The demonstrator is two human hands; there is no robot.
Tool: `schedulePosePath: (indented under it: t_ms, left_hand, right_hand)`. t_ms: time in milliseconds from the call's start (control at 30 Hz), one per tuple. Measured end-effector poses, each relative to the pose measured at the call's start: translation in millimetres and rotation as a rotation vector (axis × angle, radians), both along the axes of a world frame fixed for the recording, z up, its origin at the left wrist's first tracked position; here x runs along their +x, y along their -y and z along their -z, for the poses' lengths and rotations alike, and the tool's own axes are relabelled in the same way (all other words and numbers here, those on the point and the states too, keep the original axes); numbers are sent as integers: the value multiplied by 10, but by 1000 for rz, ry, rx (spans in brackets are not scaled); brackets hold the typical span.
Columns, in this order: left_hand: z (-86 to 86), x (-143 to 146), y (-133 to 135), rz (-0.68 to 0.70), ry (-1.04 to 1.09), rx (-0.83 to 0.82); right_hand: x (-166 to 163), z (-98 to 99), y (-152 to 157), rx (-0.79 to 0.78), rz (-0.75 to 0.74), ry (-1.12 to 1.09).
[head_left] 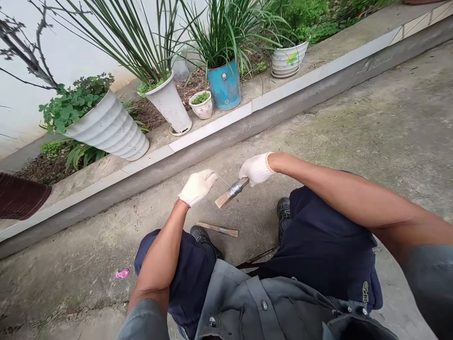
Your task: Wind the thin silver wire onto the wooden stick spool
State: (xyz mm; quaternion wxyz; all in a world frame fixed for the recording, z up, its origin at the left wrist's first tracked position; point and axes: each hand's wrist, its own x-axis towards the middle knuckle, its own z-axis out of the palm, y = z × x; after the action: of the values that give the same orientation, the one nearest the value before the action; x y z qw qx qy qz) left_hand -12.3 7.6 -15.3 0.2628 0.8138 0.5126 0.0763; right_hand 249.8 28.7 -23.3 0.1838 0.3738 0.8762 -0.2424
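Wire (235,190), silvery, rings a flat wooden stick (222,200) my right hand (256,169) grips; my left hand (198,186) pinches its thin strand (223,180)

Under you spreads a rough grey concrete floor (354,127), blotched with green. A narrow brown wooden stick (211,227), wound partway along with silvery wire (222,230), lies on it beside your black left shoe (202,236). Your black right shoe (283,210) stands apart; a small bright-pink object (122,273) (too small to identify) lies leftward.
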Motion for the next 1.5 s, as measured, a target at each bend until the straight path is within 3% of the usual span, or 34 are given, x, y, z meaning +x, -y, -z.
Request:
schedulePosePath:
  t_ms: [133, 233, 433, 600, 700, 833, 1000, 1100, 1233, 1333, 1500]
  left_hand:
    - [121, 30, -29, -37, 132, -103]
    - [158, 99, 8, -30, 170, -169]
    - [111, 192, 105, 51, 116, -198]
    - [114, 174, 145, 181, -14, -198]
    - [105, 166, 163, 214, -26, -157]
    - [72, 139, 127, 135, -20, -51]
    - [65, 91, 35, 52, -31, 0]
    - [106, 94, 26, 48, 8, -40]
    - [169, 134, 59, 91, 42, -76]
    - [187, 156, 84, 90, 53, -99]
    - [168, 159, 110, 87, 15, -130]
  right_hand:
    - [57, -154, 33, -115, 114, -264]
    - [64, -217, -40, -37, 297, -345]
    - [73, -181, -204, 304, 443, -216]
    - [56, -153, -214, 397, 550, -41]
    - [6, -117, -230, 414, 551, 33]
    - [-36, -24, -234, 318, 478, 160]
    - [58, 40, -100, -9, 107, 109]
    - [113, -8, -3, -158, 9, -60]
    - [111, -111, -4, -177, 145, -293]
    - [88, -145, -110, -28, 305, -388]
    - [69, -127, -259, 204, 452, -316]
